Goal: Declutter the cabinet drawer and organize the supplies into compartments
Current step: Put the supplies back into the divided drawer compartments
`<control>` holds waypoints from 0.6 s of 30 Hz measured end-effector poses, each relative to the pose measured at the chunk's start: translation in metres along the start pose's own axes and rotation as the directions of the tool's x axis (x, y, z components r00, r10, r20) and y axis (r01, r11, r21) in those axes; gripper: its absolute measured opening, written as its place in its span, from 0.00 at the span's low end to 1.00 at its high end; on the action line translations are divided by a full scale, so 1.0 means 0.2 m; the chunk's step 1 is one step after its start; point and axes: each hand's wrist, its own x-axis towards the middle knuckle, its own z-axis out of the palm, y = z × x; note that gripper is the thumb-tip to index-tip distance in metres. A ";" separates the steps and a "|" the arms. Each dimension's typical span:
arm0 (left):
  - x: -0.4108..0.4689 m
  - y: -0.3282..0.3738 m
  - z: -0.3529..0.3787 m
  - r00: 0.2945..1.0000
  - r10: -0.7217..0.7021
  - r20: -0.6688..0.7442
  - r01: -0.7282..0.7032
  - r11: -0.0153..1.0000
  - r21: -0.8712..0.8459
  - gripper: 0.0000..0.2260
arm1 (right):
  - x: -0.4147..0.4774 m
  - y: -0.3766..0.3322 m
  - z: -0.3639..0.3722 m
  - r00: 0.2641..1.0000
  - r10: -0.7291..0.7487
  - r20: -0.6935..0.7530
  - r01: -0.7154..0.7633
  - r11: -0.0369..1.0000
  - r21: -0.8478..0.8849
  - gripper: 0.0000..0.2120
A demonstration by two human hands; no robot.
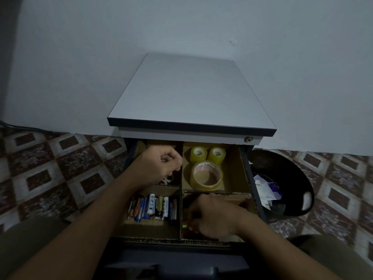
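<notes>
The open drawer [246, 170] holds a cardboard divider with several compartments. Batteries [153, 208] lie side by side in the near left compartment. Three rolls of clear tape [205, 172] sit in the far right compartment. My left hand [161, 164] hovers over the far left compartment with curled fingers; small pale items [168, 179] show beneath it, and whether it holds anything is hidden. My right hand [212, 217] reaches into the near right compartment, fingers curled down among small colourful items [184, 224] that it mostly covers.
The grey cabinet top [191, 93] stands against a pale wall. A black waste bin [282, 182] with paper scraps sits on the patterned tile floor to the right of the drawer. A keyhole [248, 139] is on the cabinet front.
</notes>
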 end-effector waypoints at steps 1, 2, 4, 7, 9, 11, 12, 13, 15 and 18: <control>0.00 0.00 0.00 1.000 0.001 0.002 -0.001 1.000 0.001 0.03 | 0.00 0.00 -0.01 0.999 0.007 0.051 -0.008 1.000 0.005 0.09; 0.00 0.00 0.01 1.000 0.001 0.006 -0.001 1.000 0.004 0.03 | 0.00 0.00 0.00 0.995 0.016 0.096 -0.015 1.000 -0.007 0.10; 0.00 0.01 0.01 1.000 0.002 0.014 -0.003 1.000 0.013 0.04 | 0.01 0.00 0.00 0.985 0.045 0.168 -0.039 0.998 -0.041 0.13; 0.00 0.01 0.01 1.000 0.007 0.016 -0.007 1.000 0.024 0.04 | 0.03 -0.03 0.02 0.969 0.052 0.241 -0.048 0.999 -0.024 0.20; 0.00 0.01 0.01 1.000 0.007 0.013 -0.008 1.000 0.027 0.04 | 0.04 -0.03 0.03 0.971 0.062 0.231 -0.063 0.998 -0.003 0.20; -0.01 0.01 0.01 1.000 0.008 0.012 -0.008 1.000 0.029 0.04 | 0.04 -0.03 0.04 0.977 0.056 0.208 -0.054 0.998 -0.018 0.18; -0.01 0.00 0.01 1.000 0.008 0.013 -0.008 1.000 0.029 0.04 | 0.04 -0.02 0.04 0.977 0.046 0.210 -0.045 0.999 -0.010 0.17; -0.01 0.00 0.01 1.000 0.008 0.015 -0.008 1.000 0.028 0.04 | 0.04 -0.01 0.04 0.976 0.038 0.216 -0.034 0.999 -0.021 0.17; -0.01 0.00 0.01 1.000 0.005 0.022 -0.006 1.000 0.027 0.04 | 0.04 0.00 0.04 0.974 0.018 0.224 -0.012 1.000 -0.026 0.16; -0.01 0.00 0.02 1.000 -0.004 0.022 0.004 1.000 0.020 0.04 | 0.04 0.01 0.03 0.975 0.018 0.221 -0.022 1.000 0.018 0.14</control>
